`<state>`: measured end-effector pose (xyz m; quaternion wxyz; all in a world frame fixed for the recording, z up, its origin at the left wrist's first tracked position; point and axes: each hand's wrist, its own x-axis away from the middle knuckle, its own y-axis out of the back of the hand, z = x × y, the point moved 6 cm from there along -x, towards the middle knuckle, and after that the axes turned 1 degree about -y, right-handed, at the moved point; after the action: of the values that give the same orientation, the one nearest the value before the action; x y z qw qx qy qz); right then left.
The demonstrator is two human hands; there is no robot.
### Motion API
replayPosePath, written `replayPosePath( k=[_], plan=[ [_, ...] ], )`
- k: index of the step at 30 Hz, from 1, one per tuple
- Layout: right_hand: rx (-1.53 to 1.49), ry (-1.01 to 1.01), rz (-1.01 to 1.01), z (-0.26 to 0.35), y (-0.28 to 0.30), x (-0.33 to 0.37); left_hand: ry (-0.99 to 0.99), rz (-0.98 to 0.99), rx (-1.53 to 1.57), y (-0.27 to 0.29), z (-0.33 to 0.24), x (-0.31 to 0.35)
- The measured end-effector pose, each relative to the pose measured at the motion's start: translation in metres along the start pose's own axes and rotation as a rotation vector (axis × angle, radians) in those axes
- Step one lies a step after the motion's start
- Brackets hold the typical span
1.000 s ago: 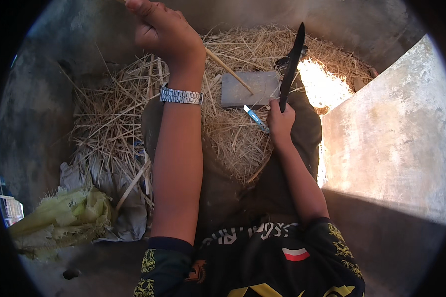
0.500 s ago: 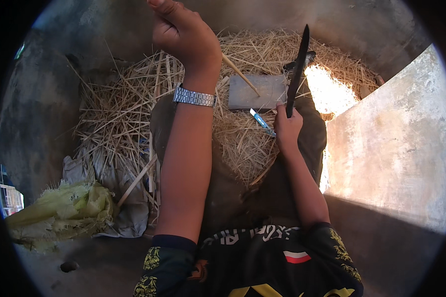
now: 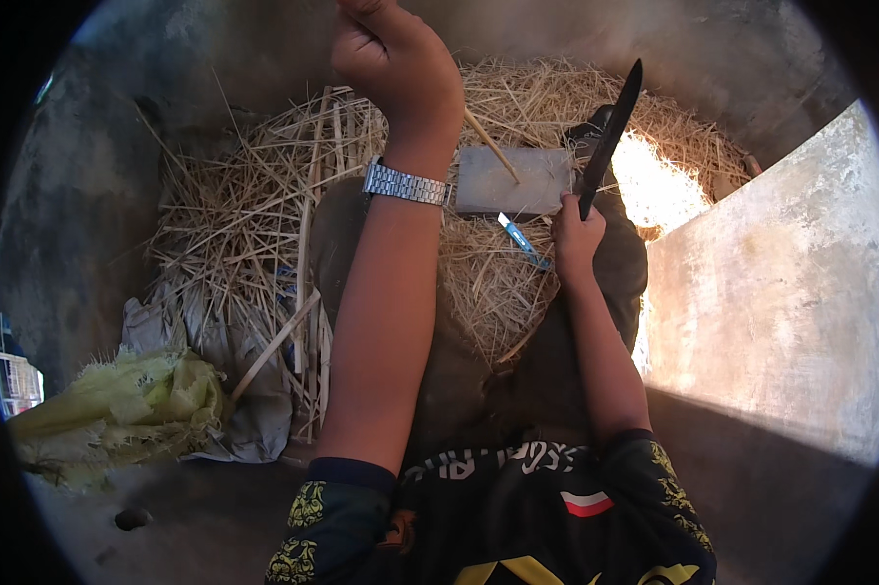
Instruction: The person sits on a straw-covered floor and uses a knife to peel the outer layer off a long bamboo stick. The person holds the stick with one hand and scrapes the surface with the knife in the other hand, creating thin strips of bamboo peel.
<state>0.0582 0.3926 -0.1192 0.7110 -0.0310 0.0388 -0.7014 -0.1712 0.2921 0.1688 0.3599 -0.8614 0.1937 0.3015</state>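
Note:
My left hand [image 3: 400, 73] is raised at the top, its visible fingers curled. A thin bamboo-coloured stick [image 3: 493, 146] runs out from behind its wrist, slanting down to a grey rectangular block [image 3: 503, 200]. The stick's upper end is hidden by the hand, but lines up with its grip. My right hand [image 3: 578, 239] is closed around the handle of a long knife [image 3: 612, 136], its dark blade pointing up and slightly right beside the block. Nearest to that hand, a slim blue tool with a pale tip [image 3: 519, 237] lies on the straw; its exact kind is unclear.
Loose straw and split strips [image 3: 234, 224] surround my legs. A torn yellow-green sack [image 3: 137, 400] lies at the lower left. A concrete wall [image 3: 781, 283] rises on the right, with bright sunlight on the straw [image 3: 654, 185] beside it.
My left hand has shifted right and slightly down, and the stick's upper part has moved with it. The knife has tilted further right in my right hand.

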Motion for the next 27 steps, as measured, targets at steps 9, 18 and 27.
replayPosePath(
  k=[9,18,27],
  plan=[
    [0.437,-0.438,-0.053,-0.111,0.008,-0.018,0.065,0.034,0.026,-0.007,0.007,-0.003],
    [-0.062,-0.055,-0.037,-0.037,0.004,0.002,-0.056,-0.117,-0.1,-0.014,-0.001,0.007],
    [0.139,-0.054,0.042,-0.012,0.0,-0.019,0.036,-0.02,0.068,-0.02,0.006,0.014]
  ],
)
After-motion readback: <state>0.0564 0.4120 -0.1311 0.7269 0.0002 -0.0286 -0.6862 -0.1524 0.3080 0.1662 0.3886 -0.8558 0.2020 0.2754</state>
